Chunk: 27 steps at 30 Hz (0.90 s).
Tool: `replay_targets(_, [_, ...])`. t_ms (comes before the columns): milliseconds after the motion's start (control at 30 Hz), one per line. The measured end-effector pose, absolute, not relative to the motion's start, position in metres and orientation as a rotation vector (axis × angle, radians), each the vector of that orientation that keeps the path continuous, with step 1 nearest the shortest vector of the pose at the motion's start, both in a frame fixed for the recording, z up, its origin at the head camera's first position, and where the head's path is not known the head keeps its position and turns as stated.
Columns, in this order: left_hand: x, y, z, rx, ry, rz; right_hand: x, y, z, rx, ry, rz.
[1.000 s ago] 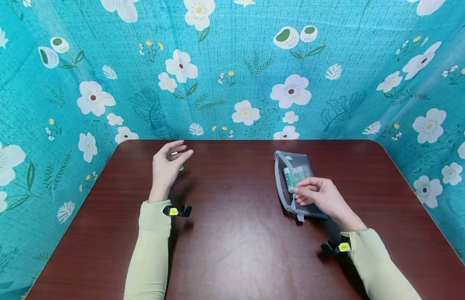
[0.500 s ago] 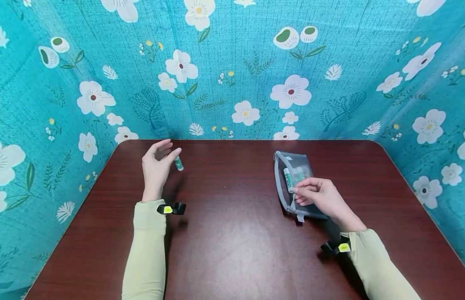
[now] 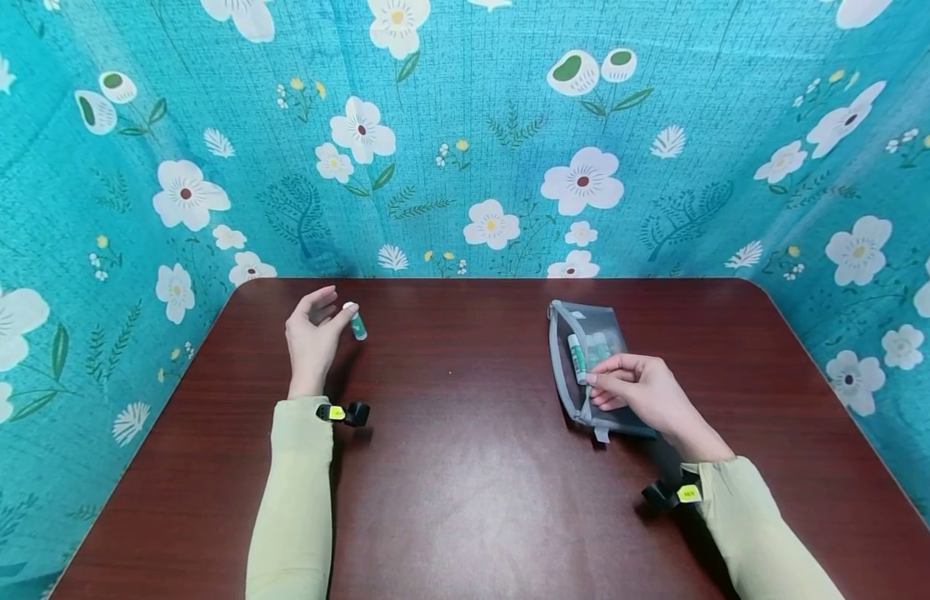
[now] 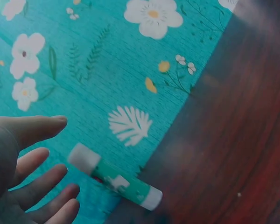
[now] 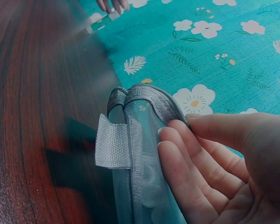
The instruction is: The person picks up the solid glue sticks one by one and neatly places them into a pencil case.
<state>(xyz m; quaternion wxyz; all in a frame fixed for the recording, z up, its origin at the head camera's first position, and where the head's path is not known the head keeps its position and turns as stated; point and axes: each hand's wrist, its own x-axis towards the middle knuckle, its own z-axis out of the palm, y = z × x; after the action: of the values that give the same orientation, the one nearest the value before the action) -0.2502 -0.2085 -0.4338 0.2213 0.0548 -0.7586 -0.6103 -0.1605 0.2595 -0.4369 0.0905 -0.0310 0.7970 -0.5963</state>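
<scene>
A green glue stick (image 3: pixel 358 325) with white ends is near the far left of the table. My left hand (image 3: pixel 312 333) is beside it, fingers spread and relaxed. In the left wrist view, a gap shows between the thumb and fingers (image 4: pixel 60 175) and the stick's white cap (image 4: pixel 84 157). On the right lies a grey mesh zip pouch (image 3: pixel 622 421), its mouth unzipped. My right hand (image 3: pixel 637 390) pinches the zip edge (image 5: pixel 170 105) between thumb and fingers. Inside the pouch shows another green-and-white glue stick (image 3: pixel 577 358), with more behind the mesh.
The dark red-brown wooden table (image 3: pixel 450 467) has a glossy top. A turquoise floral cloth (image 3: pixel 465 142) hangs behind it and along both sides. A grey fabric tab (image 5: pixel 113 144) sticks out from the pouch end.
My left hand has moved left from over the glue stick and dropped slightly, uncovering the stick. The right hand and pouch have stayed in place.
</scene>
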Motion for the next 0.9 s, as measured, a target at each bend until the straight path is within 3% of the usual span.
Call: replay_targets(900, [-0.26, -0.211, -0.461, 0.259, -2.383, -1.71, -0.16, 0.259, -0.438, -0.09, 2.37, -1.776])
